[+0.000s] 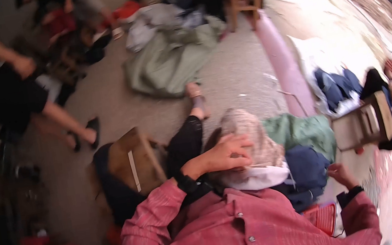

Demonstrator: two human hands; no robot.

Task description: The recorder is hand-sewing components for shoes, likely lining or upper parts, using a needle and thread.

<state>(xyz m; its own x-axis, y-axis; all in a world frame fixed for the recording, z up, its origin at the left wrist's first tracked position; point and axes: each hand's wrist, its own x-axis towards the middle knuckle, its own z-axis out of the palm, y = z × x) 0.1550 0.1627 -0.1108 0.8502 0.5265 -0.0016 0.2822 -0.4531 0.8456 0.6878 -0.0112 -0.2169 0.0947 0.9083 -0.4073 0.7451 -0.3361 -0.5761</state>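
My left hand [227, 152] is over a pale patterned cloth [253, 131] on my lap. Its fingers are loosely bent, with a gap between thumb and fingers, and I see nothing held in them. White fabric [257, 177] lies below the patterned cloth, close to my body. Out to the right, my right hand [342, 174] is beside a bundle of dark blue cloth [307, 168]. Its fingertips are curled together; blur hides whether anything is between them. Green cloth [301, 133] spreads just beyond the blue bundle.
A red plastic basket [322, 218] sits by my right side. Wooden stools stand left [135, 161], right [365, 124] and far ahead [244, 2]. A large grey-green cloth [165, 65] covers floor ahead. Several people are nearby, one standing person's leg [63, 121] at left. A pink strip [282, 56] runs along the floor.
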